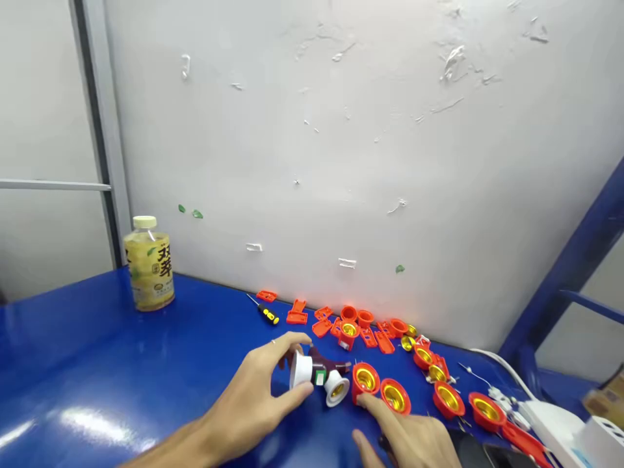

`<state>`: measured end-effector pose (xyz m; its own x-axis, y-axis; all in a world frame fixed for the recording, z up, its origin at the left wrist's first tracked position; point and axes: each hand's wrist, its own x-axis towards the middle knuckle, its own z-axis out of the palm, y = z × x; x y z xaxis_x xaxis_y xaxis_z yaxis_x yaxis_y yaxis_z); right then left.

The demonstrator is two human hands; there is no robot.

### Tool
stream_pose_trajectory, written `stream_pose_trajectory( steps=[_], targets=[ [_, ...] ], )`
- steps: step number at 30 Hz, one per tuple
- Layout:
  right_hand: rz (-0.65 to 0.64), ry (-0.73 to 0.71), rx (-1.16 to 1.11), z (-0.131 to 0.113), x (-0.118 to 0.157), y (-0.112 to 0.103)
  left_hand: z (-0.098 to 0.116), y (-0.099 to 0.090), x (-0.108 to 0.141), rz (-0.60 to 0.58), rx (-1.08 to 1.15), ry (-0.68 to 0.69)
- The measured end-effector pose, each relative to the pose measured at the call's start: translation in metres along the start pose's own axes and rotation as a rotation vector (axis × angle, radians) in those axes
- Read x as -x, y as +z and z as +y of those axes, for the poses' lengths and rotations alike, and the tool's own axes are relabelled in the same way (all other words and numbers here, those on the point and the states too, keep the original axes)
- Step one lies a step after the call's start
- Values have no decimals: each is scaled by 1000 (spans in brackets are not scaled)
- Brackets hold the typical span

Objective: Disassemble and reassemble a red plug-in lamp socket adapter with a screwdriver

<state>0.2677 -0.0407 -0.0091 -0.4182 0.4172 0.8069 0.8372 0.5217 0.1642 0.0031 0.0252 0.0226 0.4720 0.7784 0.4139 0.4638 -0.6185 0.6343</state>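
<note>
My left hand (248, 406) grips a lamp-socket splitter (316, 374) with a dark brown body and white socket arms, holding it just above the blue table (97, 344). My right hand (409, 442) is at the bottom edge of the view, its index fingertip against a red lamp socket with a brass thread (365, 380). A second red socket (394, 398) lies just beyond that finger. A dark object (385, 445) shows by my right palm, mostly hidden.
Orange plastic parts (297, 315) and several red sockets lie along the white wall (312, 143). A yellow-handled screwdriver (267, 314) and a drink bottle (149, 263) stand further back. A white power strip (550, 429) and a dark phone (507, 456) sit at the right.
</note>
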Motion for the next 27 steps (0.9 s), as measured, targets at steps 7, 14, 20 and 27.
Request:
stream_pose_trajectory(
  steps=[7, 14, 20, 27],
  targets=[
    [-70, -36, -75, -17, -12, -17, 21, 16, 19, -252, 500, 45],
    [-102, -178, -103, -35, -21, -29, 30, 29, 44, -274, 528, 167],
    [-101, -189, -77, -44, -16, -26, 31, 50, 56, -86, 445, 215],
    [-238, 47, -158, -32, -29, -41, 35, 59, 57, -25, 223, 4]
  ],
)
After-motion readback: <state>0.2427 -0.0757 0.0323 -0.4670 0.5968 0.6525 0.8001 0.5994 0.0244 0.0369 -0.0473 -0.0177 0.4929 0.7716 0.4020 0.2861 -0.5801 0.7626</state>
